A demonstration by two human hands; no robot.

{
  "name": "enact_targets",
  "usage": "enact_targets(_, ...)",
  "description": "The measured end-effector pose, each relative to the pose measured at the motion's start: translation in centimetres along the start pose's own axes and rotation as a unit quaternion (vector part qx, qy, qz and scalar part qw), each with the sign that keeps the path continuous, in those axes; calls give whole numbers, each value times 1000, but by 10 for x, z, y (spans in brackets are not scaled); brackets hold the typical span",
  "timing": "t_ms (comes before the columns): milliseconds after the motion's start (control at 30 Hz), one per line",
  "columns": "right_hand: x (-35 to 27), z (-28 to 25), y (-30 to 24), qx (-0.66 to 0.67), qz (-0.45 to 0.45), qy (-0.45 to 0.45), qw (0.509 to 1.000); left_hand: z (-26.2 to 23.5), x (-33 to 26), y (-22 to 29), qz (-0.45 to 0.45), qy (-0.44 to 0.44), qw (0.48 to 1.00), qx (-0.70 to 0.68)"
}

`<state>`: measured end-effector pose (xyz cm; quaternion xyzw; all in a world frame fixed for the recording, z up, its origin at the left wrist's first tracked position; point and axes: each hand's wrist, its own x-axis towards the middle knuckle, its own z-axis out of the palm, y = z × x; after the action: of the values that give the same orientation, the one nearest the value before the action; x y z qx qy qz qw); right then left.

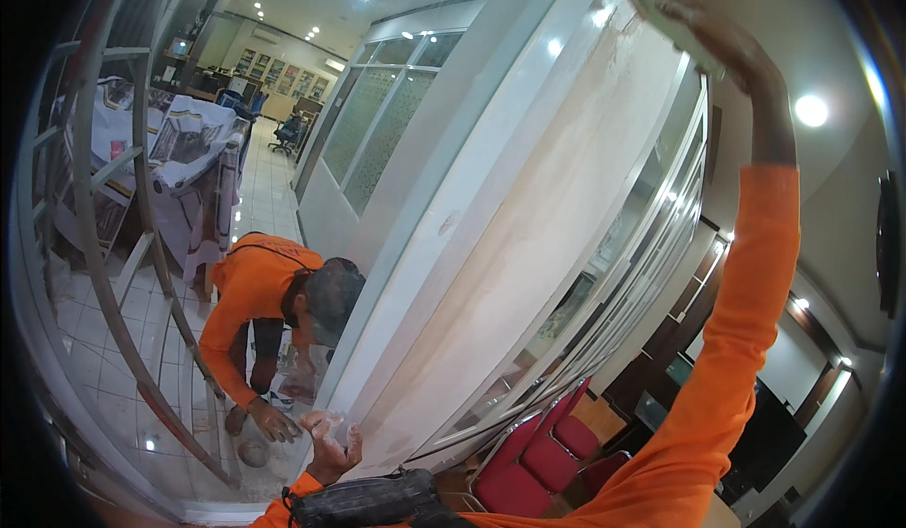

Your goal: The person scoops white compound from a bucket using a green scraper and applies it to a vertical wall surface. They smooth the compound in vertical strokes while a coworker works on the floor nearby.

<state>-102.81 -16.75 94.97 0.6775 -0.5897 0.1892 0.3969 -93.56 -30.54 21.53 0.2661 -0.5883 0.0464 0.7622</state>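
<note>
My right arm is stretched high on the right. The fingers of my right hand point(731, 42) are closed on a flat pale-green piece point(672, 26) with a straight edge, held at the upper part of a white wall column point(538, 179). Its exact kind is hard to make out. Rough, brownish patches point(618, 33) mark the column's surface just beside it. Low down, next to the column's foot, my left hand point(330, 454) is turned palm up. Its fingers curl around a whitish lump point(327, 426), and white smears cover the skin.
A co-worker in orange point(269, 278) crouches left of the column, one hand near a small round bowl point(253, 452) on the tiled floor. A metal-framed glass panel point(142, 235) stands at left. Red chairs point(552, 462) are at lower right, and a black pouch point(377, 498) lies before me.
</note>
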Motion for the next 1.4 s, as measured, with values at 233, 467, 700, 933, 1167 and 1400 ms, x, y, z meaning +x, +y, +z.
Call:
enact_targets(233,84,2,81,15,35,76,996,-13,-20,-5,-32,-2,998,59)
enact_targets(467,14,46,47,-12,-27,-40,999,-29,-33,-30,-48,-8,996,78)
enact_targets(700,76,-17,76,70,81,3,994,-10,15,10,33,-35,996,81)
enact_targets(933,9,16,20,75,23,-29,996,-27,7,11,-21,-20,988,149)
enact_targets(1167,-44,66,18,86,-84,67,990,-38,19,8,14,-21,983,183)
enact_targets(1400,9,141,42,3,-16,369,929,-6,14,18,-50,-18,991,123)
